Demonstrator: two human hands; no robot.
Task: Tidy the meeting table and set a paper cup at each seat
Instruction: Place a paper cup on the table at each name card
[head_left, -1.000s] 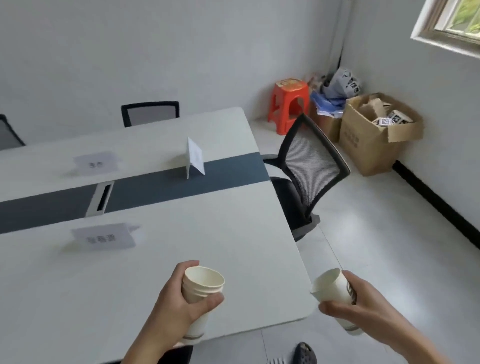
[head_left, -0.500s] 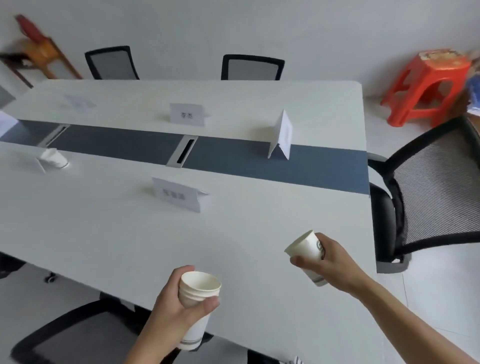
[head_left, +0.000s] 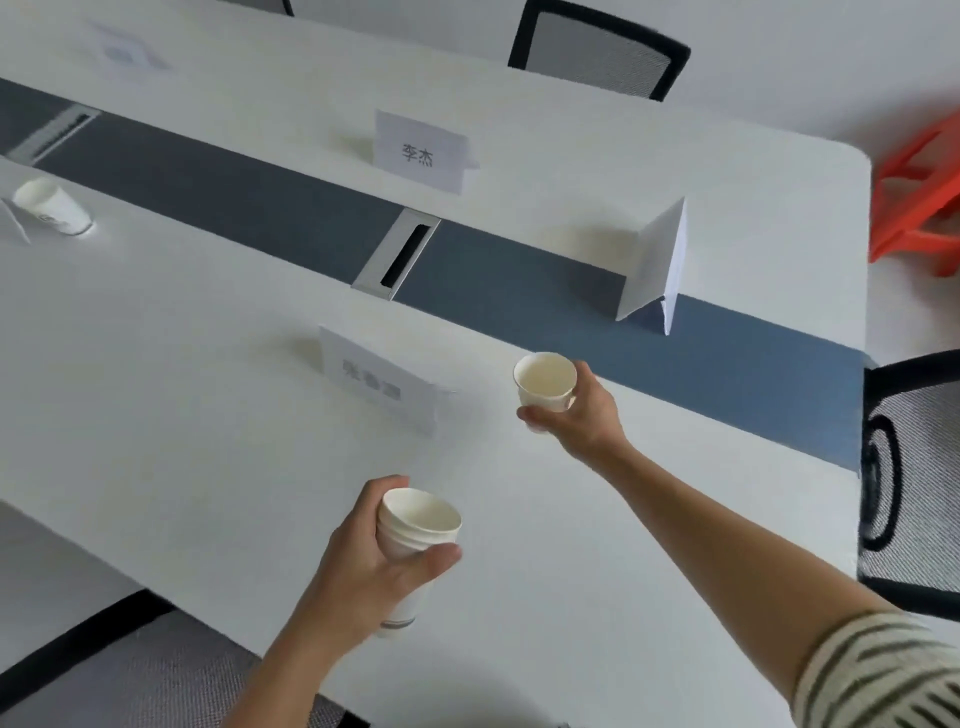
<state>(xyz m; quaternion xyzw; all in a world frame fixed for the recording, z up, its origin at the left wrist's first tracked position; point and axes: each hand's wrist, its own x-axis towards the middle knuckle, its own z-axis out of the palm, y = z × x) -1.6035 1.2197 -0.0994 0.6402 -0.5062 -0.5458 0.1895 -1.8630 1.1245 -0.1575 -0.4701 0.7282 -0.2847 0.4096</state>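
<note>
Now your right hand (head_left: 576, 415) holds one cup (head_left: 545, 382) upright, just right of the near name card (head_left: 382, 387), with the fingers (head_left: 535, 414) wrapped round its lower wall and the thumb along the far side. Whether its base touches the table (head_left: 156, 364) yet, you cannot tell from here. Your left hand (head_left: 374, 566) is clenched round a stack (head_left: 415, 540) of nested cups, held above the near edge.

These cups look light and thin-walled; they will likely dent if you squeeze, and tip at a nudge once empty on the table. Hold the single one low on the wall, lightly, and let go straight upward so your fingers do not drag it over. The stack probably sticks a little; peel the next cup by its rim.

The table is white, smooth and flat, with a dark strip (head_left: 519, 270) down the middle and a cable slot (head_left: 397, 255) in it. Another cup (head_left: 52, 208) stands at the far left. A second name card (head_left: 421, 151) faces you across the strip, and a third (head_left: 657, 265) stands side-on at the right end. A chair (head_left: 597, 52) sits behind the far side, another (head_left: 914, 483) at the right end, and one near you at the bottom left (head_left: 104, 670). A red stool (head_left: 924, 197) stands off to the right.
</note>
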